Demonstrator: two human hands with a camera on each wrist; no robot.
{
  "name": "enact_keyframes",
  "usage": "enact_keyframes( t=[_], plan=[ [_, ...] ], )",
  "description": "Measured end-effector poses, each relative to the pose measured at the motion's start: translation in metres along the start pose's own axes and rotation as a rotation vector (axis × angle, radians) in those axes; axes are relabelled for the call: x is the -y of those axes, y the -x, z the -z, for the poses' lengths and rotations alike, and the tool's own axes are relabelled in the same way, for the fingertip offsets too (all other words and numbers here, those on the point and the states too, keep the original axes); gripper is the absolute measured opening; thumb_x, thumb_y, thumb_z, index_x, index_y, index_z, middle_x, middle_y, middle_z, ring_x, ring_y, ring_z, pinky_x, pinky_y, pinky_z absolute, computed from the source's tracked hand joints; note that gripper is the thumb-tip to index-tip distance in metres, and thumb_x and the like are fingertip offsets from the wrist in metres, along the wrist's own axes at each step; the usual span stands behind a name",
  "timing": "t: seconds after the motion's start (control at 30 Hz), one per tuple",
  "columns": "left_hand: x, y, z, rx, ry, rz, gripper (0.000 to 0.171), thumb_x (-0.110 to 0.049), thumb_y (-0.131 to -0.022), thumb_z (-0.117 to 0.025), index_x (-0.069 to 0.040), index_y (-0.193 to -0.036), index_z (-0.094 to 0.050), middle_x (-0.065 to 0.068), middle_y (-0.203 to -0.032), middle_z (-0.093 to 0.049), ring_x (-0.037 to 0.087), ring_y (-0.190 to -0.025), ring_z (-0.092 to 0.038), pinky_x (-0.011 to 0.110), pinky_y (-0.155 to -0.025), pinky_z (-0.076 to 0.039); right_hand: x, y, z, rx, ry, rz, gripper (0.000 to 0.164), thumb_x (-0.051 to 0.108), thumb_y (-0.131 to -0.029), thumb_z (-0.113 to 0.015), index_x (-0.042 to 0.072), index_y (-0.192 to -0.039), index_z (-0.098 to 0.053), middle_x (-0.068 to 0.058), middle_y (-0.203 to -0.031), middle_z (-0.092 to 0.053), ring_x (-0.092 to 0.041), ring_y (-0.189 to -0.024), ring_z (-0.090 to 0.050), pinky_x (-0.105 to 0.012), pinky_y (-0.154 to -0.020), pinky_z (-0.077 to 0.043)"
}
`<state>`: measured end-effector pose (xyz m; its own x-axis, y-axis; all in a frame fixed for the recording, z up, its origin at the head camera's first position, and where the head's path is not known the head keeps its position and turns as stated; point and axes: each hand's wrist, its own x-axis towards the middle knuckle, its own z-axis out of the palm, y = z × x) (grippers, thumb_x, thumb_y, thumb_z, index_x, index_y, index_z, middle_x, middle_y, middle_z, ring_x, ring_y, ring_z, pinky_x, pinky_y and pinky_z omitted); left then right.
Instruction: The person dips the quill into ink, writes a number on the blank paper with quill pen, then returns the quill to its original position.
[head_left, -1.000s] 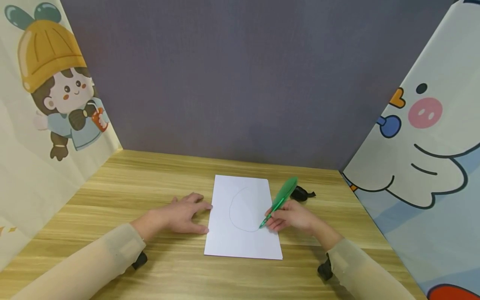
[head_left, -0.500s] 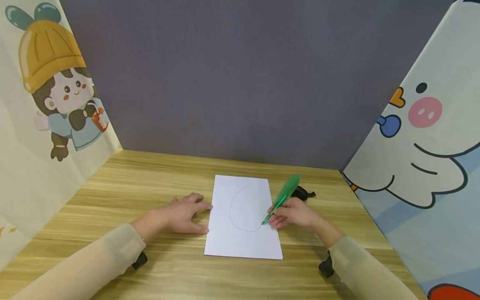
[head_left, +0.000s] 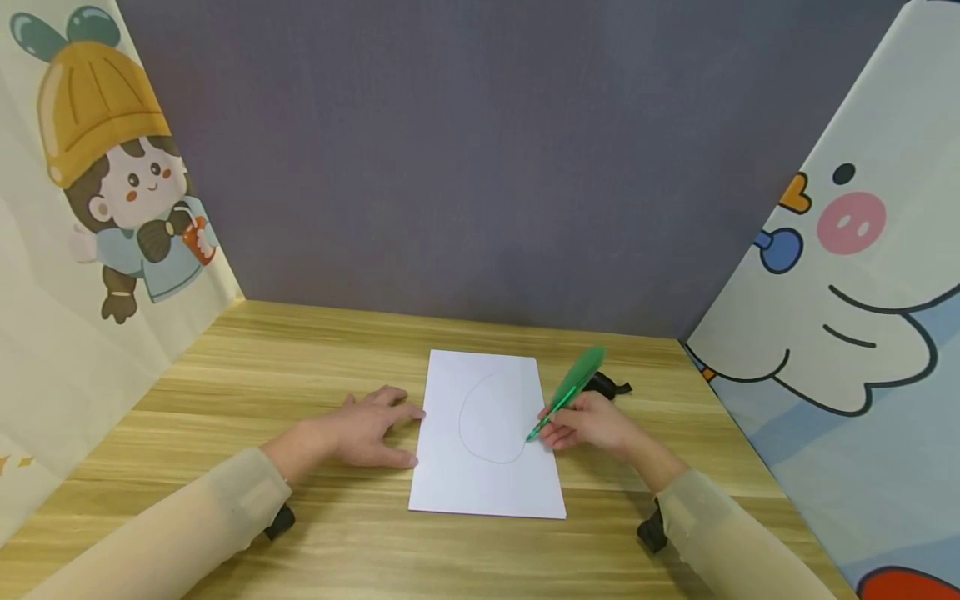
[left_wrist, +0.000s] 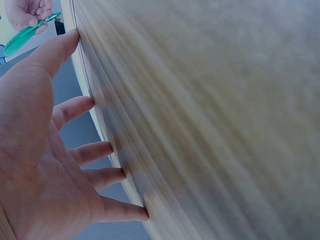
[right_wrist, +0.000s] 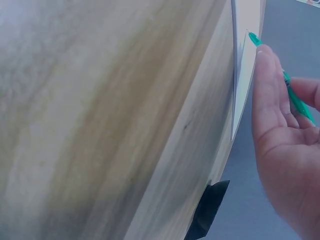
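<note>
A white sheet of paper (head_left: 457, 487) lies on the wooden table (head_left: 330, 533), bearing a thin curved line that forms most of a round outline. My right hand (head_left: 588, 423) pinches a green feather-topped pen (head_left: 576, 379), its tip on the paper at the lower right end of the line. In the right wrist view the pen (right_wrist: 300, 105) shows between thumb and fingers. My left hand (head_left: 367, 429) lies spread at the paper's left edge, thumb and a finger touching it. The left wrist view shows that hand (left_wrist: 55, 150) with fingers apart, tips on the table.
Behind the right hand lies a small black object (head_left: 609, 386) with a strap-like end. A grey panel (head_left: 480, 167) rises at the table's back edge. Cartoon-printed sheets, one on the left (head_left: 45, 375) and one on the right (head_left: 900, 350), flank the table.
The right hand has moved the pen tip slightly up and to the right, and the drawn line has grown along its lower right side. Left hand and paper stay put.
</note>
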<state>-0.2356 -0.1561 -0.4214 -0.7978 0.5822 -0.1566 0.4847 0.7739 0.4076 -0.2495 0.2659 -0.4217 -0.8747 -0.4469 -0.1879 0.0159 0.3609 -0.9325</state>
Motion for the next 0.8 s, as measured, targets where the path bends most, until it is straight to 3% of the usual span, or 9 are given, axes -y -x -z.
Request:
enact_keyframes(
  t=[0.8],
  plan=[
    [0.000,0.000,-0.001,-0.016,0.010,-0.004,0.079,-0.062,-0.095,-0.078,-0.026,-0.162,-0.054,0.024,-0.175,-0.032,0.050,-0.161,-0.035,0.093,-0.118,-0.016,-0.002,-0.010,0.000,-0.125,0.013,-0.006,0.032,0.007,-0.112,-0.055,-0.016,-0.130,-0.068,-0.026,-0.112,-0.080,-0.023,-0.096,-0.080,-0.036,-0.089,-0.068]
  ],
)
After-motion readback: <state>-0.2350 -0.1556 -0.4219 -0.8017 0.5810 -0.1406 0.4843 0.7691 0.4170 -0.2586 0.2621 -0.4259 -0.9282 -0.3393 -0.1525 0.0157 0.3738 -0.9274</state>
